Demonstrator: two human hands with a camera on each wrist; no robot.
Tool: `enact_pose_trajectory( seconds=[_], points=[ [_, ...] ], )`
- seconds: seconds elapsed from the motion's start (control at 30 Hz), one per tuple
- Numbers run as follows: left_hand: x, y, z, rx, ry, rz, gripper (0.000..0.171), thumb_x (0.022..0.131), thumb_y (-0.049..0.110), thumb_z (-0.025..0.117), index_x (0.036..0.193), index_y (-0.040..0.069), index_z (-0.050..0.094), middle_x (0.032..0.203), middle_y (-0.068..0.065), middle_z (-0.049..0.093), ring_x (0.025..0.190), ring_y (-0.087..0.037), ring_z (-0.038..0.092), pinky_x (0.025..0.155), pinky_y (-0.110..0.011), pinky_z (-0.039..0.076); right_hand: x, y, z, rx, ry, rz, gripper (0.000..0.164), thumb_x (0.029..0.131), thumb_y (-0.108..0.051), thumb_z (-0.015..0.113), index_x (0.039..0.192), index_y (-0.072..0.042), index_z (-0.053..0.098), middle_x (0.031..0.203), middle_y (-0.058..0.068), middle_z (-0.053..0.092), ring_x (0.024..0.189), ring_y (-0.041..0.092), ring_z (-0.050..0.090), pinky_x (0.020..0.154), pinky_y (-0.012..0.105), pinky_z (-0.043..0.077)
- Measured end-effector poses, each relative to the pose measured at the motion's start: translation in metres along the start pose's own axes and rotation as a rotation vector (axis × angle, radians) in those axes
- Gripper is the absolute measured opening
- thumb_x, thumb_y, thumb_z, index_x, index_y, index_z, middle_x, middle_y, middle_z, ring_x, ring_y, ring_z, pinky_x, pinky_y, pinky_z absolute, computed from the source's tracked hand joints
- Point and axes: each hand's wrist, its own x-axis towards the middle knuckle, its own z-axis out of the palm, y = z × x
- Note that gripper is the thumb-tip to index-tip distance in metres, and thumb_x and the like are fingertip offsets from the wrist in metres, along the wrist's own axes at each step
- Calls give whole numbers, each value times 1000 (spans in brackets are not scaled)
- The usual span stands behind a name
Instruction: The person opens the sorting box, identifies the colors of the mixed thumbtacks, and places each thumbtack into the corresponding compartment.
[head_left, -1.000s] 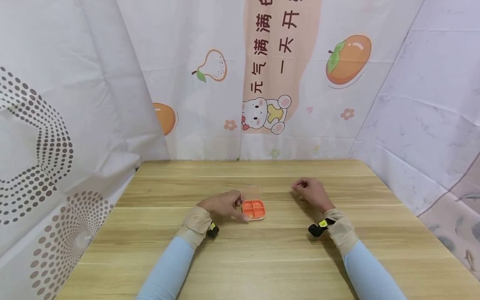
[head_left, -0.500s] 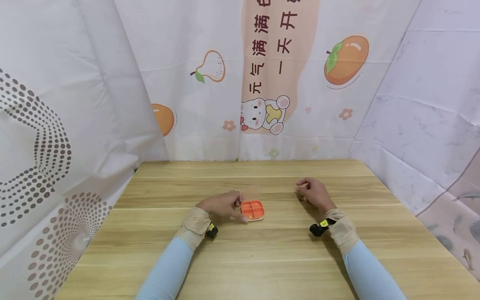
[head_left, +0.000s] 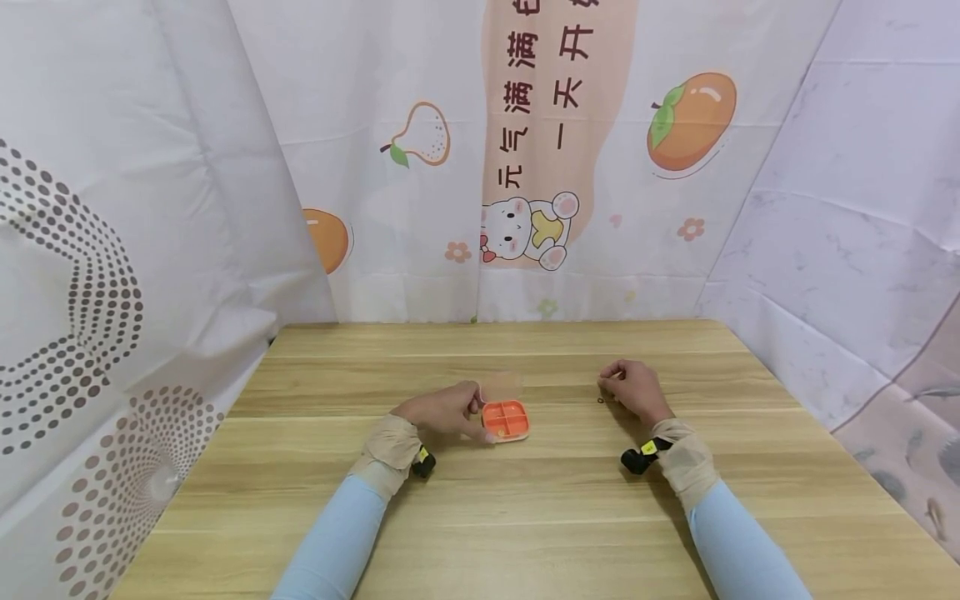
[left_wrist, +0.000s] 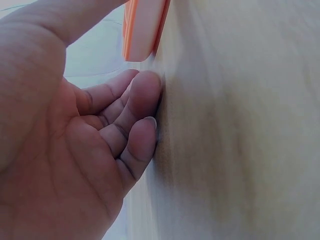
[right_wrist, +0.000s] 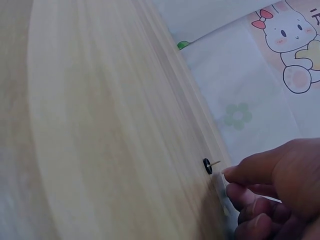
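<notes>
A small orange four-compartment pill box [head_left: 506, 420] lies on the table with its clear lid [head_left: 501, 385] swung back. A tiny yellowish item sits in its front-left compartment. My left hand [head_left: 444, 409] holds the box at its left side, thumb at the front corner and forefinger near the hinge. In the left wrist view the other fingers [left_wrist: 142, 95] curl beside the orange case [left_wrist: 145, 30]. My right hand [head_left: 633, 389] is loosely curled, nothing visible in it. Just short of its thumb and forefinger lies a small black disc with a thin metal pin [right_wrist: 208, 165].
The wood-grain table [head_left: 480, 517] stretches around both hands. A printed white curtain [head_left: 405, 275] hangs along its back edge, with more cloth at the left and right sides.
My right hand has shifted slightly right and back from above the small black disc, which shows just beside the fingertips. The left hand and pill box have stayed in place.
</notes>
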Motion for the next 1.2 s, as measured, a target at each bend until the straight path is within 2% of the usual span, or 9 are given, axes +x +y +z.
enact_pose_trajectory(
  seconds=[0.27, 0.47, 0.6, 0.73, 0.87, 1.0, 1.2],
  points=[
    [-2, 3, 0, -2, 3, 2, 63, 78, 42, 80, 116, 5, 46, 103, -9, 47, 86, -16, 43, 70, -25, 40, 0, 2, 0, 12, -9, 35, 26, 94, -20, 65, 113, -3, 63, 88, 13, 62, 56, 20, 54, 48, 35, 46],
    [-2, 6, 1, 38, 13, 10, 65, 78, 46, 79, 116, 4, 46, 104, -11, 47, 90, -17, 45, 75, -26, 41, 0, 3, -1, 16, -24, 37, 20, 94, -22, 64, 105, -5, 66, 81, 11, 62, 50, 18, 50, 46, 35, 46],
    [-3, 6, 1, 46, 13, 5, 64, 78, 47, 78, 114, 5, 46, 105, -11, 48, 91, -17, 45, 76, -26, 42, -1, 2, -5, 24, -43, 43, 22, 94, -23, 64, 106, -4, 65, 83, 11, 62, 52, 19, 52, 48, 36, 47],
    [-2, 6, 1, 51, 9, 8, 64, 78, 48, 78, 115, 5, 46, 105, -10, 47, 91, -17, 45, 76, -26, 42, -2, 3, -12, 22, -68, 91, 26, 93, -25, 66, 105, -1, 63, 86, 11, 63, 58, 18, 56, 52, 34, 49],
    [-1, 5, 1, 69, 5, 11, 64, 79, 49, 77, 114, 6, 45, 103, -8, 46, 90, -16, 44, 75, -26, 41, -2, 5, -19, -3, -91, 128, 26, 91, -26, 68, 96, -1, 64, 78, 7, 61, 57, 15, 54, 53, 31, 48],
    [0, 4, 1, 74, 5, 12, 64, 79, 50, 77, 114, 7, 45, 103, -7, 46, 91, -16, 44, 76, -25, 42, -1, 7, -21, -15, -111, 109, 27, 91, -29, 69, 90, -2, 65, 70, 5, 58, 53, 15, 52, 51, 32, 46],
    [1, 4, 1, 67, 5, 5, 66, 78, 51, 77, 115, 7, 46, 104, -8, 47, 91, -16, 45, 76, -26, 42, 0, 6, -17, -64, -118, 24, 22, 90, -29, 70, 88, -7, 66, 72, 4, 60, 52, 16, 51, 50, 33, 45]
  ],
)
